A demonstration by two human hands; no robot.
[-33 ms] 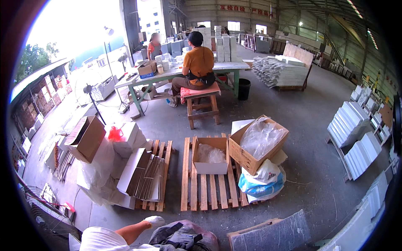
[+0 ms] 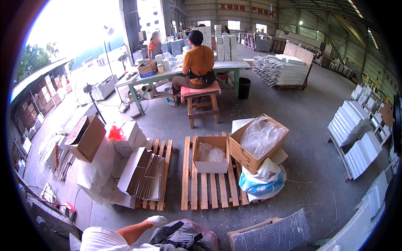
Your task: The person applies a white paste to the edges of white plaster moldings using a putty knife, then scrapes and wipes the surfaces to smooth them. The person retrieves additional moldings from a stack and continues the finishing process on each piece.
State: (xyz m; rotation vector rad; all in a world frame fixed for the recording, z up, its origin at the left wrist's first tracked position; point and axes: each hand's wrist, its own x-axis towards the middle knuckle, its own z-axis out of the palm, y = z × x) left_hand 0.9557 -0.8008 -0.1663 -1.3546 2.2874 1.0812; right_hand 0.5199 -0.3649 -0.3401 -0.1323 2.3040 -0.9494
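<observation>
My left hand (image 2: 157,221) wears a white glove and is at the bottom of the view, beside the dark trousers and straps over my lap (image 2: 180,235). Its fingers are too small and blurred to make out, and I see no object in it. The bare left forearm (image 2: 135,231) comes out of a white sleeve. My right hand is out of the picture. Ahead of me, a wooden pallet (image 2: 204,190) carries an open carton (image 2: 211,167) with clear plastic inside. A larger brown carton (image 2: 257,142), also with clear plastic, leans above a white-and-blue sack (image 2: 263,182).
To the left, flattened cardboard (image 2: 144,175) and white boxes sit on another pallet (image 2: 167,152). A grey slab (image 2: 272,232) lies at lower right. A person in an orange top (image 2: 199,62) sits on a stool at a green-legged table (image 2: 167,76); another person (image 2: 155,46) is beyond it. White slabs (image 2: 347,125) stand right.
</observation>
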